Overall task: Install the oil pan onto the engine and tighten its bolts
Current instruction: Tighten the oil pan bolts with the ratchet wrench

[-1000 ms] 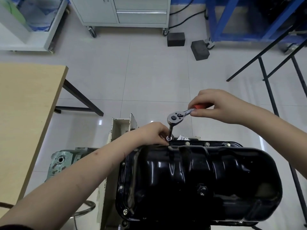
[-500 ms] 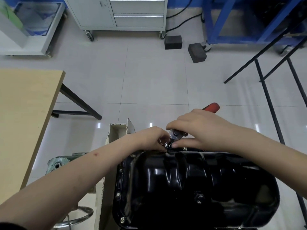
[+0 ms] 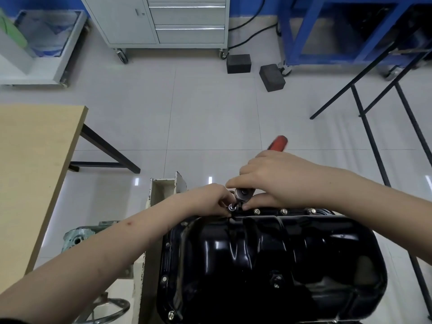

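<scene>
Left hand (image 3: 208,199): fingers curled at the socket end of the ratchet wrench (image 3: 242,195), pinching or steadying it on a bolt (image 3: 232,207) at the far left corner of the oil pan (image 3: 268,258); the exact hold is hidden behind the knuckles.
Right hand (image 3: 275,178): at 3 o'clock of the left hand, wrapped over the ratchet head and shank, with the red handle tip (image 3: 278,143) showing beyond it at 12 o'clock.
Oil pan: black, seated on the engine, low centre of view. Judged installed, with tightening under way.
Flange bolts: three along the far edge (image 3: 283,211) and several down the left edge (image 3: 164,278) sit in place; whether torqued cannot be told.
Not visible: right and near flange edges, cut off by the frame; the engine block itself, largely covered by the pan.
Beyond, at 10 o'clock: wooden table (image 3: 35,164). At 12 o'clock: wheeled drawer cabinet (image 3: 173,22).
</scene>
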Action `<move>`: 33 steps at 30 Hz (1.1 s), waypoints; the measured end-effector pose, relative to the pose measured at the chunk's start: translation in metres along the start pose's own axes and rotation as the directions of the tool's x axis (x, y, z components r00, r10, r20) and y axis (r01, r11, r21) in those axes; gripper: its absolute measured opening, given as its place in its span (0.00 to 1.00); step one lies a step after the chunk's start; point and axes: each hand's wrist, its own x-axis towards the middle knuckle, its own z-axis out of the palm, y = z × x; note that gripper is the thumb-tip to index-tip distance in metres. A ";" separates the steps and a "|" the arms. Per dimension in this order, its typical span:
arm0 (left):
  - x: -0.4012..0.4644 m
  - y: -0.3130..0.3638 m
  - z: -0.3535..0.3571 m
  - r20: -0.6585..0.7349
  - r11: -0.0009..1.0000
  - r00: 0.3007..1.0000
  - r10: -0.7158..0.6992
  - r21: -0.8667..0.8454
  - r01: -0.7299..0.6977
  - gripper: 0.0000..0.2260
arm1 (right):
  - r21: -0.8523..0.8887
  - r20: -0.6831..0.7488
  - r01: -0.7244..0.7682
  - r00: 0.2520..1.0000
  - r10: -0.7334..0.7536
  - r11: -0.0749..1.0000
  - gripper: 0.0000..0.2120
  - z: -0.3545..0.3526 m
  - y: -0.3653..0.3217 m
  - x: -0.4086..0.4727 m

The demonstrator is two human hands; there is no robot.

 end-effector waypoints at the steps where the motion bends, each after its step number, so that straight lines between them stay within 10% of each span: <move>1: -0.001 -0.001 0.001 0.003 1.000 1.000 -0.002 0.010 0.002 0.07 | 0.017 -0.014 -0.042 0.999 0.042 0.999 0.15 0.001 -0.001 0.001; 8: -0.003 -0.001 0.002 -0.055 0.997 0.998 -0.014 -0.075 0.010 0.05 | 0.110 -0.052 -0.272 0.959 0.279 0.956 0.14 0.013 -0.010 -0.004; 14: -0.006 0.001 0.003 -0.041 0.994 0.999 -0.029 -0.103 0.025 0.17 | -0.011 -0.048 -0.114 0.992 0.114 0.993 0.17 0.004 0.008 -0.009; 22: 0.004 0.003 0.004 -0.047 0.986 0.997 -0.059 0.150 0.065 0.09 | -0.091 -0.055 0.044 0.997 -0.049 0.995 0.17 0.000 -0.006 -0.007; 33: 0.008 -0.007 0.010 -0.086 0.986 0.994 -0.072 0.146 0.084 0.14 | 0.031 -0.090 -0.220 0.971 0.221 0.975 0.19 0.013 -0.034 -0.005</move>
